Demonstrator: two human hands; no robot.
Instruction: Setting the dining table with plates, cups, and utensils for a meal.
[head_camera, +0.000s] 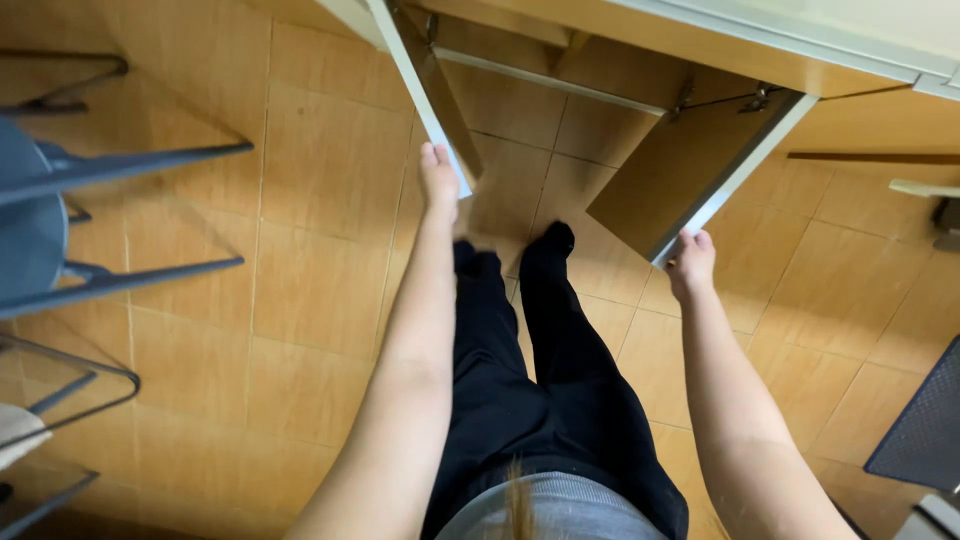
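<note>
Chair legs (130, 160) of dark metal occupy the far left of my view, standing on the tan tiled floor (320, 160); a second wire frame (70, 385) sits lower at the left edge.

1. Left hand (438, 180): I see it at the end of a bare forearm, extended forward and pressed against the bottom corner of the left cabinet door (425, 95). Fingers lie together along the door's white edge. Whether they curl around that edge or only rest on it, I cannot tell.

2. Left cabinet door: swung open toward me, seen nearly edge-on, wood-coloured on its inner face.

3. Centre: black trousers (530, 370) and one dark-socked foot (552, 240) stand on the tiles directly before the open cabinet (560, 95), between the two doors. The cabinet interior shows a bare wooden floor and a pale cross rail.

4. Right cabinet door (690, 170): also open, inner wood face turned toward me, hinge hardware visible at its upper corner.

5. Right hand (690, 262): closed on the bottom corner of the right door, fingers wrapped over the white edge, thumb side beneath.

6. Far right: a dark mesh mat (925, 420) lies on the floor, well apart from the right hand.
</note>
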